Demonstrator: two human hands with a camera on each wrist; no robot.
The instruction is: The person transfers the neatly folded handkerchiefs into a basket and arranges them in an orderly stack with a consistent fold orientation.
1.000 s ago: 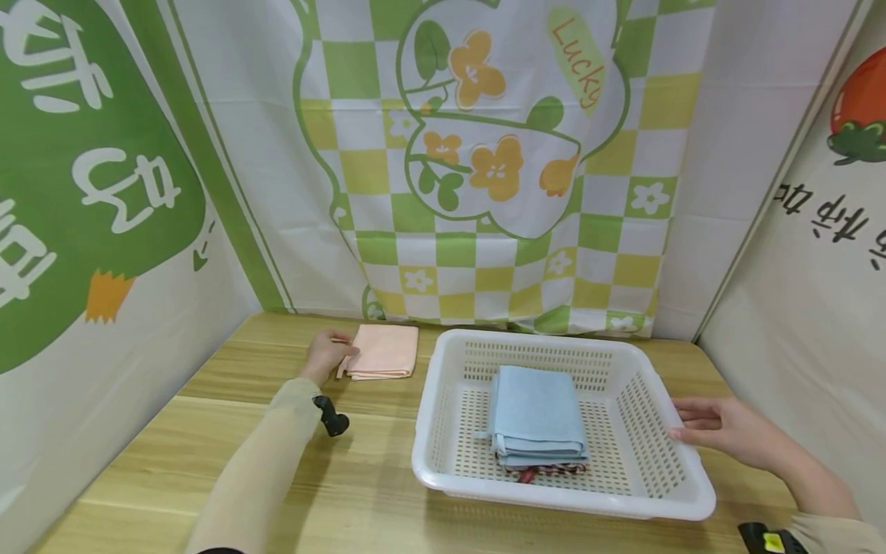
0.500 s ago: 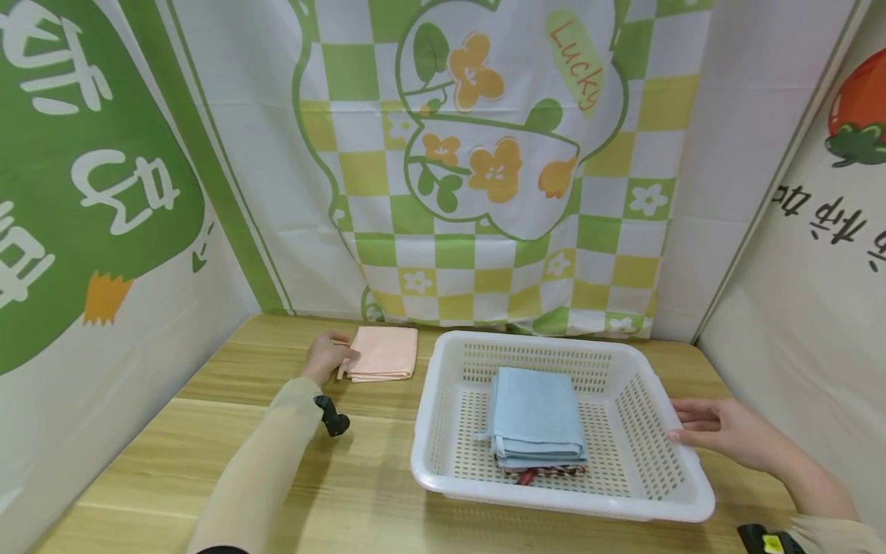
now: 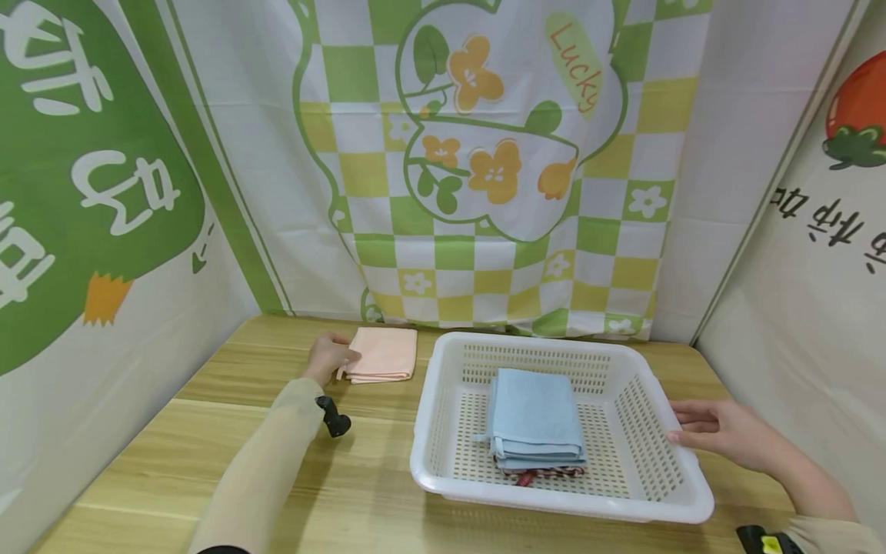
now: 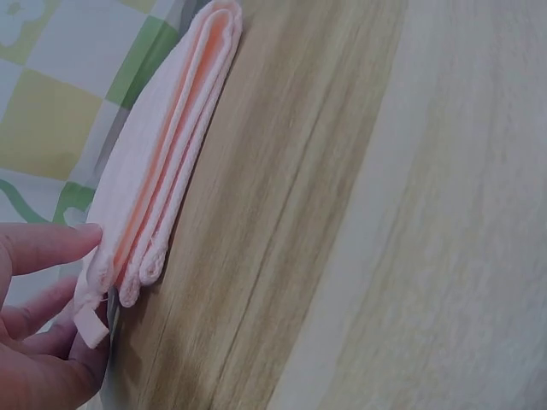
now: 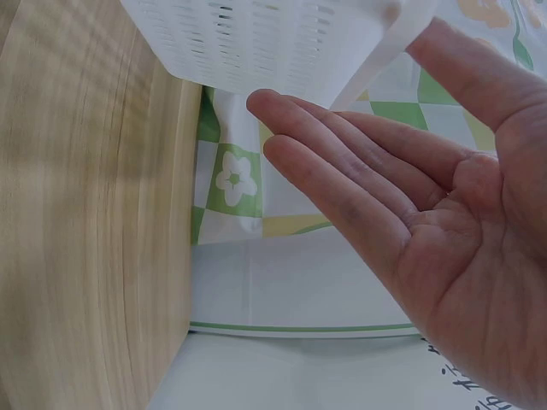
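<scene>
A folded pale pink towel (image 3: pixel 383 355) lies at the back left of the wooden table. My left hand (image 3: pixel 328 358) pinches its left edge, the thumb on top beside a small hanging loop (image 4: pixel 91 326). My right hand (image 3: pixel 734 433) is at the right side of a white plastic basket (image 3: pixel 554 504). Its thumb touches the rim and its straight fingers reach below the rim along the outer wall; in the right wrist view the palm (image 5: pixel 461 265) faces the camera. Inside the basket, a folded light blue towel stack (image 3: pixel 536 412) lies on a dark patterned cloth (image 3: pixel 547 471) with a red tag.
A checked green, yellow and white curtain (image 3: pixel 498 269) hangs at the table's back edge. Printed cloth walls (image 3: pixel 228 292) close in both sides. The basket covers much of the table's (image 3: pixel 374 469) right half, close to the pink towel.
Both hands, the pink towel and the basket keep their places. Only a very slight shift of the whole head view shows.
</scene>
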